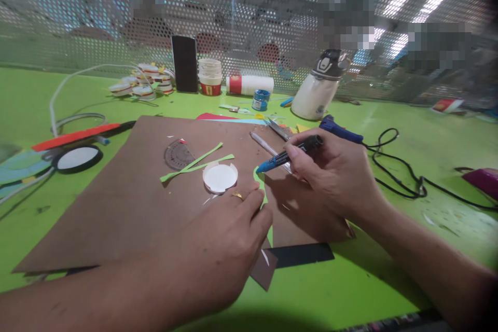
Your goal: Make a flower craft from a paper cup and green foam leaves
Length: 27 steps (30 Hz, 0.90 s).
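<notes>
My right hand [334, 171] grips a black-bodied marker [291, 153] with a blue tip end, which points down-left at the upper end of a light green paper strip [268, 228]. My left hand [237, 238], wearing a ring, has its fingers curled together on that strip against a brown board [128, 207]. A small round white paper cup piece [220, 178] lies just beyond the left fingers. Two more green strips [198, 163] cross each other to its left, next to a clear protractor [178, 154]. A pale pen [264, 144] and scissors [278, 129] lie past the marker.
Along the back stand a phone [184, 65], stacked paper cups [210, 78], a blue paint jar [260, 99] and a white bottle [317, 91]. An orange cutter [78, 136] and tape roll [78, 158] lie left. A black cord [389, 166] lies right, on the green table [439, 166].
</notes>
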Available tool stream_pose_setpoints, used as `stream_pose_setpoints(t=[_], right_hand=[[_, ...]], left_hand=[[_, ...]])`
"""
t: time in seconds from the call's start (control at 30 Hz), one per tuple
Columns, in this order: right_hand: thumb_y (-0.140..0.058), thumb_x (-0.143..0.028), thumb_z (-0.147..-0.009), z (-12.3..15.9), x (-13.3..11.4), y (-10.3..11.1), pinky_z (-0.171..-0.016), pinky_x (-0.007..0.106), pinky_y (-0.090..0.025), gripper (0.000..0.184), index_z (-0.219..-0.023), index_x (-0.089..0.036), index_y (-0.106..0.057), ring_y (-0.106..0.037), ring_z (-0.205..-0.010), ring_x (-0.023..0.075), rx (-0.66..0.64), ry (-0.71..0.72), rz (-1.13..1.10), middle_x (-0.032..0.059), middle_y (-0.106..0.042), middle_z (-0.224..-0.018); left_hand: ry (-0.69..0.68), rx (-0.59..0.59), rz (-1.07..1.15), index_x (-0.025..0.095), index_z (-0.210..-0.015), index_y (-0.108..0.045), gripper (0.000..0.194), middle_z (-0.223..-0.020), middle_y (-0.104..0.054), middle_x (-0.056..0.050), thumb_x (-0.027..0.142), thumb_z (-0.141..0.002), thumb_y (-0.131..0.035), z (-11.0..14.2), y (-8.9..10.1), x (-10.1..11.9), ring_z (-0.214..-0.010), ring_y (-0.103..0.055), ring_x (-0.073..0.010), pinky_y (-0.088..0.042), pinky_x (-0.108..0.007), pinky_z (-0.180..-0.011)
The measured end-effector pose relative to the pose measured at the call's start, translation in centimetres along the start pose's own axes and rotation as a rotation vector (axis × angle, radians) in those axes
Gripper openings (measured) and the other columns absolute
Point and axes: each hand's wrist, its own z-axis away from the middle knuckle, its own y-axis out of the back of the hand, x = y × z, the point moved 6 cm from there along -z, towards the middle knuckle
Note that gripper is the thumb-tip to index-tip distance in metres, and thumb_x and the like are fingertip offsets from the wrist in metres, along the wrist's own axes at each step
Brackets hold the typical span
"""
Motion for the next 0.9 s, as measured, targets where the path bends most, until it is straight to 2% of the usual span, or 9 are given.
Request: stream_pose_setpoints(t=[0.2,0.4,0.6,0.8,0.9], right_hand=[[-0.059,-0.031,-0.088,-0.07,-0.15,-0.06,-0.047,0.024,-0.038,0.011,-0.087,-0.020,-0.062,-0.048,-0.050,0.0101,-0.021,0.004,0.010,-0.0045,-0.054,-0.058],[-0.060,-0.042,-0.089,-0.15,-0.55,0.08,-0.048,0.023,-0.036,0.024,-0.077,-0.021,-0.060,-0.047,-0.048,0.0088,-0.008,0.072,0.065,-0.0056,-0.054,-0.056],[-0.060,-0.044,-0.088,-0.05,-0.48,0.20,-0.046,0.023,-0.034,0.024,-0.080,-0.021,-0.060,-0.043,-0.047,0.0086,0.006,0.055,0.076,-0.0068,-0.051,-0.053],[-0.056,-0.039,-0.091,-0.33,-0.66,-0.02,-0.049,0.025,-0.038,0.020,-0.086,-0.020,-0.059,-0.049,-0.050,0.0104,-0.082,0.017,0.085,-0.0043,-0.056,-0.059],[-0.054,-0.035,-0.091,-0.38,-0.51,-0.17,-0.049,0.025,-0.038,0.016,-0.086,-0.020,-0.058,-0.049,-0.051,0.0112,-0.132,-0.016,0.073,-0.0044,-0.054,-0.058]], left_hand=[[-0.004,0.004,-0.003,0.006,-0.103,-0.063,0.024,-0.113,-0.061,-0.019,0.011,-0.084,-0.050,-0.04,0.13,0.03,-0.100,-0.057,-0.0297,-0.049,-0.047,-0.091],[-0.012,0.005,0.002,0.006,-0.101,-0.064,0.023,-0.115,-0.060,-0.020,0.012,-0.085,-0.049,-0.15,0.28,0.06,-0.098,-0.057,-0.0301,-0.051,-0.049,-0.088],[-0.012,0.007,0.005,0.006,-0.097,-0.065,0.021,-0.114,-0.061,-0.020,0.011,-0.084,-0.049,-0.17,0.22,0.09,-0.100,-0.056,-0.0305,-0.051,-0.050,-0.091],[-0.001,0.025,0.009,0.005,-0.103,-0.064,0.026,-0.116,-0.061,-0.021,0.010,-0.084,-0.048,-0.17,0.41,0.06,-0.096,-0.058,-0.0313,-0.054,-0.049,-0.082],[-0.006,0.013,0.003,0.005,-0.102,-0.065,0.026,-0.116,-0.061,-0.021,0.010,-0.084,-0.048,-0.22,0.47,0.04,-0.097,-0.058,-0.0313,-0.053,-0.050,-0.085]])
